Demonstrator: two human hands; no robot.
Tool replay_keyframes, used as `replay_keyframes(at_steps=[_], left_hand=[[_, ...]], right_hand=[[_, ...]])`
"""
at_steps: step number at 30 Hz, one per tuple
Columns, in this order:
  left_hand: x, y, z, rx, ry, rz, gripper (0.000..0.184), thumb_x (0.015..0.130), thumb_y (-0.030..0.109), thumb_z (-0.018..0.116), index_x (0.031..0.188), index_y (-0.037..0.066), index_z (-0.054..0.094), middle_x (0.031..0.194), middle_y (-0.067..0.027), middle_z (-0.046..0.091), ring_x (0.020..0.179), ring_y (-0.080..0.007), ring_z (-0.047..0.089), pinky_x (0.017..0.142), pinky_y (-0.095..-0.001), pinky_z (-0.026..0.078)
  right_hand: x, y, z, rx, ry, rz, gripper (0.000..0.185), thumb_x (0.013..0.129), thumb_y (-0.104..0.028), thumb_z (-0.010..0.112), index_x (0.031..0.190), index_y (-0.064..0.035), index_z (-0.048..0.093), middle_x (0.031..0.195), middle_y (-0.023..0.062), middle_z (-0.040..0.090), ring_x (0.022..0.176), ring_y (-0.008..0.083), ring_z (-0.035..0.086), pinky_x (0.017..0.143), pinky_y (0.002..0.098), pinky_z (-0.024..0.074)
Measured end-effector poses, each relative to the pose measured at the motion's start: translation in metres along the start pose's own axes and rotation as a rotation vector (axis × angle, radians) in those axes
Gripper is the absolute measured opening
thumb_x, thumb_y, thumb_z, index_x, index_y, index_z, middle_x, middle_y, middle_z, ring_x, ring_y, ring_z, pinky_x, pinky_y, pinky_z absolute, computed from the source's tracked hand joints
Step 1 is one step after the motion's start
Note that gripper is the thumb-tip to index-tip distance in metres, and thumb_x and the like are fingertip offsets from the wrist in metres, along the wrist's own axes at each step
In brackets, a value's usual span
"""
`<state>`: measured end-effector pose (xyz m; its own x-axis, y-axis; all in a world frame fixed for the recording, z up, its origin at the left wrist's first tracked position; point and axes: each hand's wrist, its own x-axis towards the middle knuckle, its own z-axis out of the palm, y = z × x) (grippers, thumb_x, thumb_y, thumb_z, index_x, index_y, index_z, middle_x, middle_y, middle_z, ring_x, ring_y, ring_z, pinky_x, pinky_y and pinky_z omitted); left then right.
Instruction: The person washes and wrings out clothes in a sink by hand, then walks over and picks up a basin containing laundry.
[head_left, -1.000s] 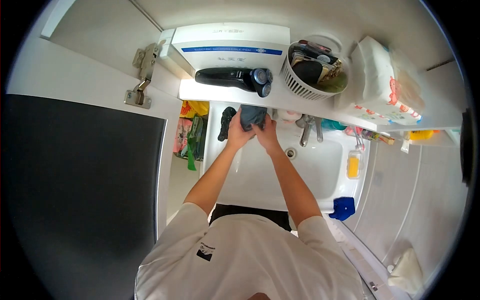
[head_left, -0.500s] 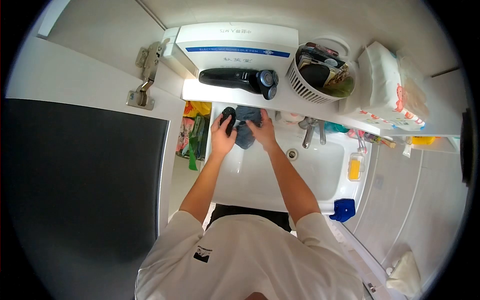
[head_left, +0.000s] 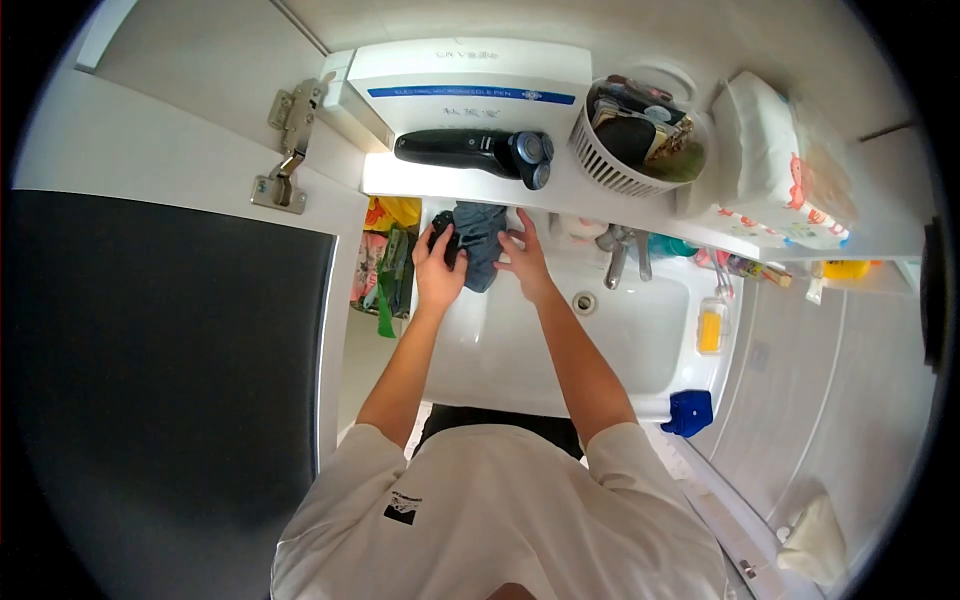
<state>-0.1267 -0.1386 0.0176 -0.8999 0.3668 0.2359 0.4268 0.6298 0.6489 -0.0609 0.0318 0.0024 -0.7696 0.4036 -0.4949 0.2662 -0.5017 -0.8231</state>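
Observation:
A grey-blue cloth [head_left: 480, 246] lies spread lengthwise on the left part of the white sink's ledge, beside a bunched black item [head_left: 443, 236]. My left hand [head_left: 438, 272] is over the black item, its fingers curved around the sides of it. At the right edge of the grey-blue cloth is my right hand [head_left: 523, 262], with the fingers apart and the tips close to the fabric.
Behind the sink [head_left: 560, 350] stands a faucet [head_left: 617, 262]. Above it, a shelf [head_left: 480, 183] bears a black shaver [head_left: 470, 150], a box and a white basket [head_left: 620, 170]. A yellow sponge [head_left: 710, 330] and blue cloth [head_left: 688, 412] are at the right.
The grey-blue cloth, bundled between both hands a second ago, now lies stretched out beside the black item. My left hand has moved left onto the black item, and my right hand has spread its fingers.

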Motion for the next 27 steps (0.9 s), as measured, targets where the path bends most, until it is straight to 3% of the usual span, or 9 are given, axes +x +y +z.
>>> replay_keyframes(at_steps=[6, 7, 9, 11, 14, 15, 18, 22, 27], left_hand=[[-0.025, 0.044, -0.013, -0.272, 0.084, -0.058, 0.043, 0.084, 0.008, 0.069, 0.127, 0.009, 0.066, 0.141, -0.0204, 0.052, 0.129, -0.0387, 0.050, 0.108, -0.0439, 0.042], [-0.030, 0.048, -0.010, -0.295, 0.063, -0.040, 0.040, 0.086, 0.004, 0.067, 0.126, 0.009, 0.067, 0.138, -0.0170, 0.054, 0.125, -0.0328, 0.055, 0.103, -0.0389, 0.046], [-0.043, 0.058, 0.000, -0.445, -0.026, -0.138, 0.039, 0.088, 0.004, 0.067, 0.126, 0.008, 0.067, 0.136, -0.0146, 0.055, 0.120, -0.0272, 0.057, 0.099, -0.0343, 0.047], [-0.061, 0.067, 0.019, -0.662, -0.120, -0.259, 0.036, 0.091, 0.003, 0.065, 0.127, 0.008, 0.067, 0.131, -0.0104, 0.059, 0.110, -0.0166, 0.058, 0.091, -0.0270, 0.049], [-0.087, 0.059, 0.060, -0.824, -0.370, -0.549, 0.035, 0.092, 0.004, 0.064, 0.127, 0.009, 0.067, 0.128, -0.0081, 0.061, 0.106, -0.0140, 0.058, 0.090, -0.0266, 0.050], [-0.093, 0.074, 0.058, -0.850, -0.435, -0.597, 0.031, 0.098, 0.010, 0.059, 0.129, 0.012, 0.067, 0.103, -0.0006, 0.065, 0.091, -0.0084, 0.056, 0.080, -0.0241, 0.047], [-0.119, 0.100, 0.068, -0.707, -0.524, -0.407, 0.031, 0.098, 0.010, 0.060, 0.128, 0.012, 0.067, 0.105, -0.0013, 0.065, 0.092, -0.0090, 0.057, 0.082, -0.0255, 0.048], [-0.151, 0.124, 0.075, -0.635, -0.690, -0.163, 0.031, 0.098, 0.013, 0.062, 0.128, 0.012, 0.067, 0.110, -0.0029, 0.066, 0.096, -0.0113, 0.061, 0.084, -0.0277, 0.049], [-0.182, 0.155, 0.063, -0.578, -1.076, -0.238, 0.029, 0.099, 0.011, 0.056, 0.127, 0.006, 0.065, 0.119, -0.0064, 0.068, 0.104, -0.0160, 0.065, 0.089, -0.0280, 0.050]], right_hand=[[-0.030, 0.035, -0.023, 0.159, 0.059, -0.006, 0.058, 0.100, -0.027, 0.062, 0.152, -0.0188, 0.038, 0.129, 0.0083, 0.053, 0.116, 0.0225, 0.058, 0.086, 0.0424, 0.0576], [-0.043, 0.033, -0.026, 0.146, 0.066, 0.013, 0.057, 0.100, -0.026, 0.060, 0.152, -0.0184, 0.039, 0.128, 0.0079, 0.054, 0.116, 0.0225, 0.058, 0.086, 0.0424, 0.0576], [-0.072, 0.034, -0.039, 0.134, 0.071, 0.042, 0.065, 0.096, -0.033, 0.064, 0.151, -0.0119, 0.038, 0.134, 0.0132, 0.055, 0.116, 0.0295, 0.060, 0.092, 0.0445, 0.0543], [-0.099, 0.039, -0.057, 0.078, 0.103, 0.056, 0.058, 0.097, -0.030, 0.063, 0.147, -0.0093, 0.044, 0.128, 0.0131, 0.060, 0.111, 0.0278, 0.063, 0.093, 0.0405, 0.0527], [-0.139, 0.053, -0.091, -0.045, 0.154, 0.020, 0.047, 0.098, -0.025, 0.060, 0.140, -0.0056, 0.052, 0.119, 0.0124, 0.067, 0.106, 0.0246, 0.066, 0.093, 0.0359, 0.0508], [-0.154, 0.059, -0.104, -0.092, 0.179, 0.002, 0.044, 0.098, -0.023, 0.060, 0.137, -0.0045, 0.055, 0.116, 0.0120, 0.069, 0.104, 0.0234, 0.067, 0.093, 0.0345, 0.0502], [-0.207, 0.074, -0.136, -0.100, 0.352, -0.052, 0.037, 0.098, -0.017, 0.059, 0.132, -0.0016, 0.060, 0.112, 0.0121, 0.071, 0.103, 0.0204, 0.067, 0.095, 0.0338, 0.0490], [-0.282, 0.101, -0.179, -0.103, 0.577, -0.182, 0.026, 0.098, -0.013, 0.059, 0.118, 0.0021, 0.065, 0.099, 0.0116, 0.074, 0.089, 0.0189, 0.070, 0.083, 0.0315, 0.0526], [-0.380, 0.139, -0.217, -0.049, 0.866, -0.204, 0.018, 0.097, -0.009, 0.059, 0.105, 0.0042, 0.068, 0.087, 0.0105, 0.074, 0.083, 0.0168, 0.069, 0.081, 0.0304, 0.0536]])
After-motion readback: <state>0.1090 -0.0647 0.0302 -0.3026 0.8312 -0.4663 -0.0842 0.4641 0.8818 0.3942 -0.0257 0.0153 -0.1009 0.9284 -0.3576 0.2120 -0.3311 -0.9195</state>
